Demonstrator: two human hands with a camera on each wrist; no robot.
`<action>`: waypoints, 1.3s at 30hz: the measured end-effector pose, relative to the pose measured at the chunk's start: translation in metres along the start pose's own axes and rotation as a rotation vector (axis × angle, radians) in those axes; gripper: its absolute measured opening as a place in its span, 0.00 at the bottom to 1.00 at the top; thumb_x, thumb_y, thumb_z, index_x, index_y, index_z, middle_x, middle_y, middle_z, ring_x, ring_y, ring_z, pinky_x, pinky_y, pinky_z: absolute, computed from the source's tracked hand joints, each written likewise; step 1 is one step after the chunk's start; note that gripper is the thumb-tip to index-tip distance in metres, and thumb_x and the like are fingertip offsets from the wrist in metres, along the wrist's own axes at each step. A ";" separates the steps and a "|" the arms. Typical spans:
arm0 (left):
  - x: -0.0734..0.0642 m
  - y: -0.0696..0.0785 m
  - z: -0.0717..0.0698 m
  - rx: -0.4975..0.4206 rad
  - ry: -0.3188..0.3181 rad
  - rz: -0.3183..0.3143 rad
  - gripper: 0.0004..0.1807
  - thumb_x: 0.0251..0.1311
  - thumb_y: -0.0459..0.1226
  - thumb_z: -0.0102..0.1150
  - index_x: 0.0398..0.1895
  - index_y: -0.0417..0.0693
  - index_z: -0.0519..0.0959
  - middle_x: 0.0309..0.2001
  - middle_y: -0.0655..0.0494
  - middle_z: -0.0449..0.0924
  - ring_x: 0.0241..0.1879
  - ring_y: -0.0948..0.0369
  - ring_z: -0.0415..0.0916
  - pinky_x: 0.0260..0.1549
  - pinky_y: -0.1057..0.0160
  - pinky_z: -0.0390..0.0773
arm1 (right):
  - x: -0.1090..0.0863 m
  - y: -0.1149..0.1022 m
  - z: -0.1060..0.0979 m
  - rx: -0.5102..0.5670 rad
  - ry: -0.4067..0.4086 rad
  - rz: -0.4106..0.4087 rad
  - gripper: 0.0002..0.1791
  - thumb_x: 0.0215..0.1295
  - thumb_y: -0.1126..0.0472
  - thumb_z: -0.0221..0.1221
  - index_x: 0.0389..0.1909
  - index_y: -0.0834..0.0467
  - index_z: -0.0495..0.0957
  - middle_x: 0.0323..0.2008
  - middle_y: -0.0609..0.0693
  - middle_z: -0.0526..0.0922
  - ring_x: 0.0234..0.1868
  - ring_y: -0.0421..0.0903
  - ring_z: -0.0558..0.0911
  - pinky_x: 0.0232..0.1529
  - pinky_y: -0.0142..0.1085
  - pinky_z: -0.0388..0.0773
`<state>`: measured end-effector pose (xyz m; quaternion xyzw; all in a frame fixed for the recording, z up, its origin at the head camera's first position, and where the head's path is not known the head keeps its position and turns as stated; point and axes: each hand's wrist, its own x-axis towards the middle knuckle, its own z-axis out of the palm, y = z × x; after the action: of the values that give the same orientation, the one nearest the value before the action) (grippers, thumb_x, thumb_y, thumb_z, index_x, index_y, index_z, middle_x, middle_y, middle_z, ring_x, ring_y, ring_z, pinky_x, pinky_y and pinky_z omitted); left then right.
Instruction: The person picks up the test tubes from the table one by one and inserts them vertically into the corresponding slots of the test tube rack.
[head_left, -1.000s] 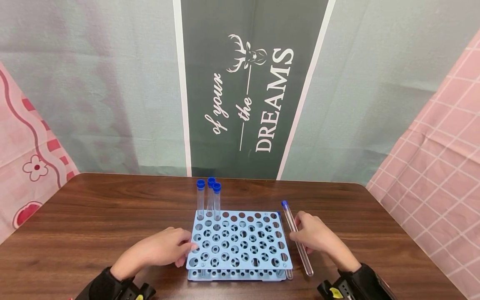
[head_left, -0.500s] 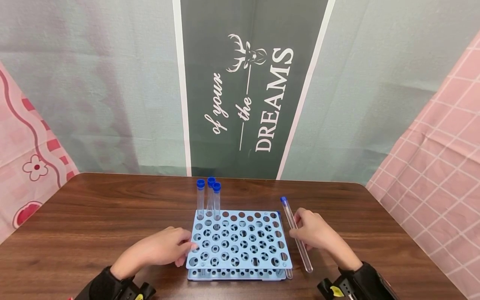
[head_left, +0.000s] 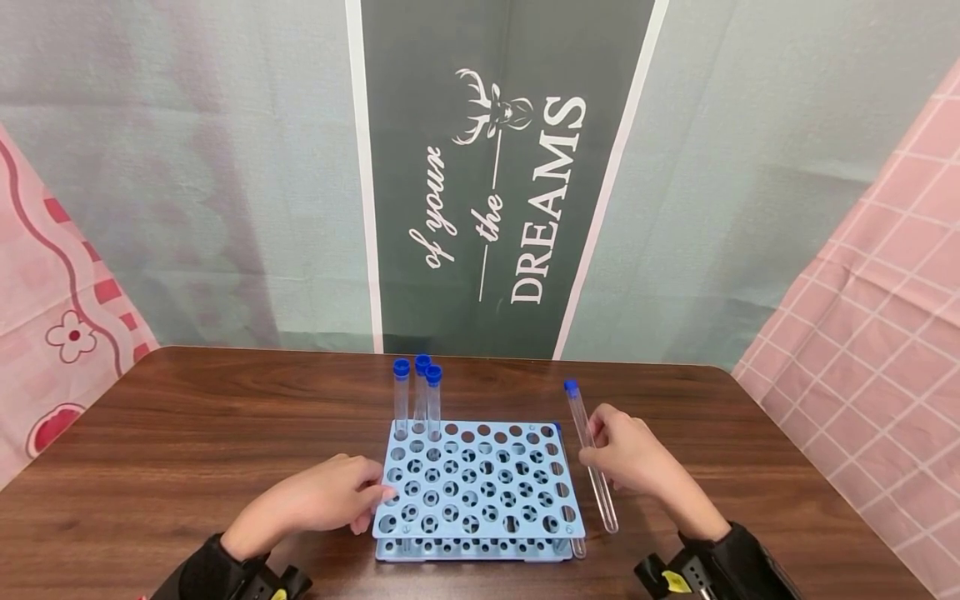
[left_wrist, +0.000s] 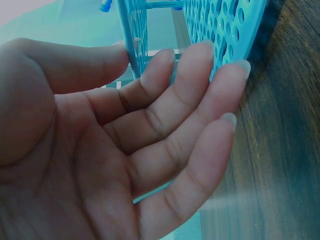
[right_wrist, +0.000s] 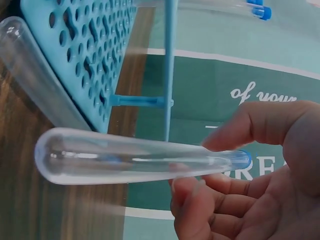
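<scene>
A light blue test tube rack stands on the table, its upper plate full of holes. My left hand grips the rack's left edge, thumb on the upper plate; in the left wrist view the fingertips reach in below that plate. Right of the rack, my right hand pinches a clear test tube with a blue cap. This tube tilts, cap end far and up, rounded end near me. In the right wrist view the thumb and fingers hold the tube toward its cap end.
Several capped tubes stand upright in the rack's far left corner. Another tube lies on the table along the rack's right side, mostly hidden by the upper plate. A printed curtain hangs behind the wooden table.
My right hand has lifted the tube slightly and moved it a little away from me. The left hand and the rack have stayed in place.
</scene>
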<state>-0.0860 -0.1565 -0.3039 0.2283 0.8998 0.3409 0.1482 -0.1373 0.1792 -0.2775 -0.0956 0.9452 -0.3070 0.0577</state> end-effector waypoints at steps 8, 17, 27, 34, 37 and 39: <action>0.000 0.000 0.000 0.007 0.000 -0.011 0.15 0.64 0.40 0.51 0.18 0.48 0.70 0.12 0.63 0.69 0.13 0.69 0.63 0.15 0.69 0.61 | -0.003 -0.005 -0.007 0.006 0.008 -0.031 0.12 0.50 0.69 0.61 0.31 0.63 0.66 0.19 0.51 0.68 0.13 0.43 0.69 0.14 0.34 0.71; 0.000 0.000 0.001 -0.004 0.001 -0.006 0.15 0.64 0.40 0.51 0.19 0.47 0.71 0.12 0.63 0.69 0.13 0.69 0.63 0.15 0.69 0.62 | -0.005 -0.007 -0.016 0.056 0.000 -0.062 0.11 0.52 0.70 0.59 0.32 0.63 0.65 0.20 0.51 0.69 0.13 0.44 0.71 0.16 0.35 0.72; -0.001 0.000 0.001 -0.002 0.002 -0.009 0.15 0.64 0.41 0.51 0.18 0.47 0.71 0.12 0.63 0.69 0.13 0.69 0.62 0.15 0.69 0.61 | -0.005 -0.011 -0.020 0.088 0.006 -0.056 0.12 0.52 0.70 0.59 0.32 0.63 0.65 0.22 0.52 0.69 0.16 0.44 0.72 0.18 0.35 0.74; 0.000 -0.001 0.001 0.001 0.003 -0.014 0.15 0.64 0.41 0.51 0.18 0.47 0.71 0.12 0.63 0.69 0.12 0.69 0.62 0.14 0.69 0.61 | -0.006 -0.013 -0.022 0.104 0.009 -0.065 0.12 0.52 0.71 0.58 0.32 0.63 0.64 0.22 0.52 0.68 0.17 0.45 0.72 0.18 0.35 0.74; 0.000 -0.001 0.001 -0.002 0.002 -0.016 0.15 0.64 0.41 0.51 0.18 0.47 0.71 0.12 0.63 0.69 0.12 0.68 0.62 0.14 0.69 0.61 | -0.006 -0.014 -0.023 0.088 0.020 -0.080 0.11 0.52 0.71 0.58 0.32 0.62 0.64 0.22 0.52 0.68 0.16 0.45 0.72 0.18 0.35 0.74; -0.001 -0.001 0.001 -0.004 0.001 -0.019 0.15 0.64 0.41 0.51 0.18 0.47 0.71 0.12 0.63 0.69 0.12 0.68 0.62 0.14 0.69 0.60 | -0.006 -0.015 -0.024 0.076 0.025 -0.095 0.11 0.52 0.71 0.58 0.31 0.62 0.64 0.21 0.52 0.68 0.16 0.44 0.72 0.18 0.35 0.75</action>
<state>-0.0852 -0.1565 -0.3050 0.2195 0.9013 0.3414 0.1514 -0.1337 0.1819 -0.2490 -0.1341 0.9279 -0.3460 0.0347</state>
